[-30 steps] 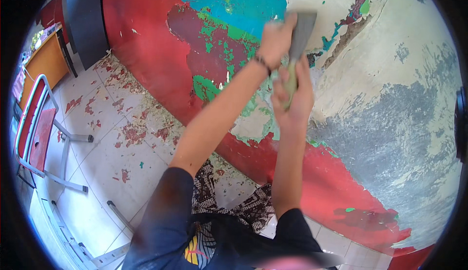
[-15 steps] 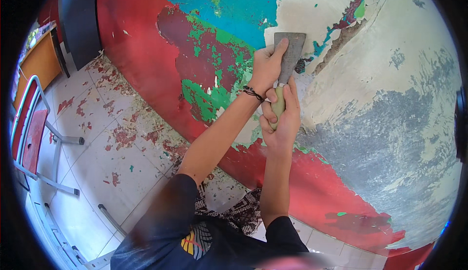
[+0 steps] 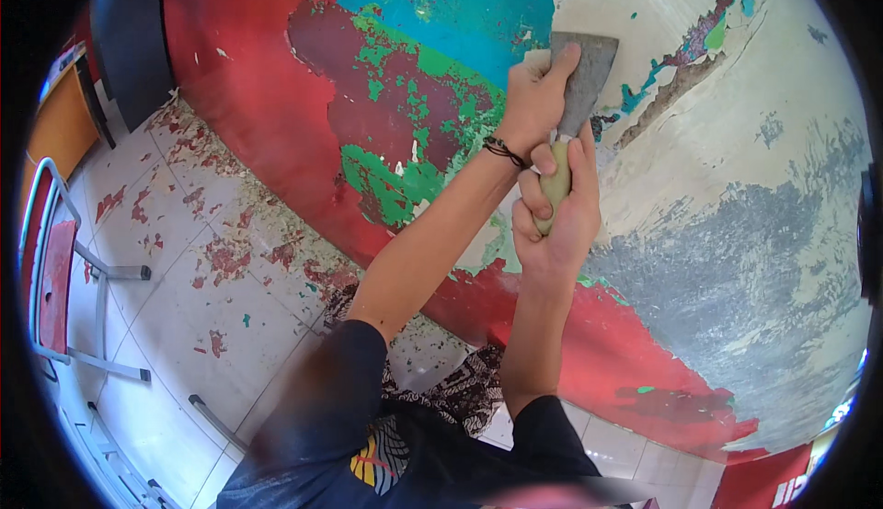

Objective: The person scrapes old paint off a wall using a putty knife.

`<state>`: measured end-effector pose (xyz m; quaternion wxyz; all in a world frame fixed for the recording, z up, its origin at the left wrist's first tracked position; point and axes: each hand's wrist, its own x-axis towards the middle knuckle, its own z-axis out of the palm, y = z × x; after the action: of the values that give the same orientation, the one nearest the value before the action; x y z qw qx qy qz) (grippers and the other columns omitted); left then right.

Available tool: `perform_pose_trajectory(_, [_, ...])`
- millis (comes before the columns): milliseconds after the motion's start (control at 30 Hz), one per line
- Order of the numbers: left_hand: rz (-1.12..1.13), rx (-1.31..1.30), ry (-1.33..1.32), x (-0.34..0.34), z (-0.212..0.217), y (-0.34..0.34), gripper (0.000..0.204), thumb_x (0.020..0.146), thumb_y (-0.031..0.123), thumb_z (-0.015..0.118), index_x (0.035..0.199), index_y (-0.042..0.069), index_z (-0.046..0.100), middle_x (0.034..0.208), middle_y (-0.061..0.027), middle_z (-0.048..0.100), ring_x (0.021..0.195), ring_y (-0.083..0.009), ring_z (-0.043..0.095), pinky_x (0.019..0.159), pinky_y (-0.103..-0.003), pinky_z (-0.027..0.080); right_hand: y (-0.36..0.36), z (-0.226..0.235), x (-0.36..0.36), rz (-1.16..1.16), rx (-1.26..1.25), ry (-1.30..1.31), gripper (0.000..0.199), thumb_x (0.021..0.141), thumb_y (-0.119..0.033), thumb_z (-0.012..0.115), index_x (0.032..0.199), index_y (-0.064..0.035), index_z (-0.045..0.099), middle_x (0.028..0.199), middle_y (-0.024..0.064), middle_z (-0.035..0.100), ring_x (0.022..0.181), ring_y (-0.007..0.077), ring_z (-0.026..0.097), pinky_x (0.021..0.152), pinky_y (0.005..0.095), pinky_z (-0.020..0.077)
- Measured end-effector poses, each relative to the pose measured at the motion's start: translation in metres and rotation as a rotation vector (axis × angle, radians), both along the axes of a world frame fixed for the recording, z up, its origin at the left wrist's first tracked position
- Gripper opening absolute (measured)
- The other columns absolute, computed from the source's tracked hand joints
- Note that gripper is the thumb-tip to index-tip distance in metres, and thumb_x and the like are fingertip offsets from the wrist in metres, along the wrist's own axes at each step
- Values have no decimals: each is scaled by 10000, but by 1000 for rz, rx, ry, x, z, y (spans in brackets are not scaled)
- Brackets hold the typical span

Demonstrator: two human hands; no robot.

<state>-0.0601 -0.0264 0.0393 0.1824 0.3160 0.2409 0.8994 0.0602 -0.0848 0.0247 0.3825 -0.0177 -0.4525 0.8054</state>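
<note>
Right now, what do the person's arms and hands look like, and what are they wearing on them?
Both forearms are bare, with dark navy short sleeves ending near the elbows. The left hand has a thin black cord bracelet around its wrist. The right hand wears no glove, ring or band that shows. The shirt has a small orange and yellow print on the front.
</note>
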Motion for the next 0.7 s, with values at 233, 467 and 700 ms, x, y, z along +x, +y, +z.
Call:
perform_pose_trajectory(233, [39, -74, 13, 12, -7, 1, 373, 906, 319, 606, 807, -36, 668, 722, -8, 619, 630, -64, 482, 532, -273, 390, -3, -5, 7, -33, 17, -31, 491, 992, -206, 346, 1463, -192, 206, 768, 26, 429, 411, 54, 277, 296, 180, 177])
perform_pose_trajectory(467, [97, -89, 46, -1, -21, 7, 397, 906, 331, 596, 777, -39, 658, 705, 2, 609, 605, -71, 479, 525, -273, 391, 0, -10, 3, 65, 25, -21, 435, 1006, -232, 339, 1434, -231, 264, 789, 7, 424, 434, 36, 269, 297, 157, 169])
perform_pose_trajectory(700, [-19, -114, 8, 7, -17, -13, 376, 899, 332, 609, 873, -38, 666, 840, -29, 630, 723, -73, 524, 627, -239, 425, -7, -24, 3, 19, 5, 20, 450, 996, -218, 342, 1437, -209, 254, 778, 13, 437, 429, 64, 297, 296, 184, 184])
